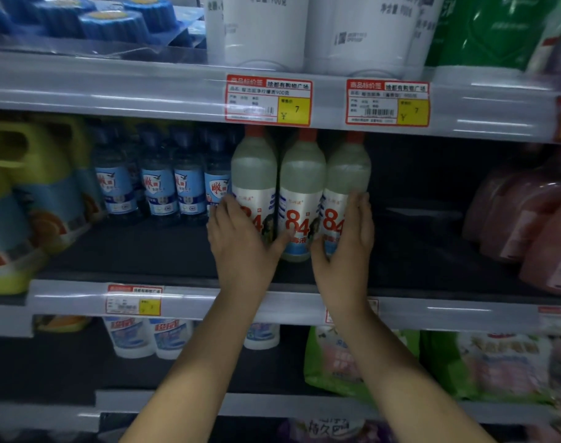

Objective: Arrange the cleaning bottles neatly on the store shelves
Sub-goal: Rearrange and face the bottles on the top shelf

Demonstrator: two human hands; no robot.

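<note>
Step in hand, as judged: squaring up a row of three "84" disinfectant bottles on the middle shelf (432, 251). To do it well, press both palms inward evenly so the bottles close up with no gaps, keep bases flat on the shelf, labels facing front, and avoid tipping the tall narrow bodies; a push low on the body is safer than high.

Left hand (237, 241) lies on the lower front of the left bottle (255, 174), fingers curved loosely round its left side, thumb reaching toward the middle bottle (301, 187). Right hand (349, 238) cups the right bottle (347, 174) from its right side, fingers (363, 206) upright and flat against the label, thumb low near the middle bottle's base. Both hands are open-palmed, pressing rather than clenched; neither lifts anything.

The three bottles stand upright, touching side by side, red caps just under the upper shelf edge's price tags (268, 100). Blue-labelled bottles (159, 183) stand just left of the row; the shelf to the right is bare up to the pink bottles (528, 215).
</note>
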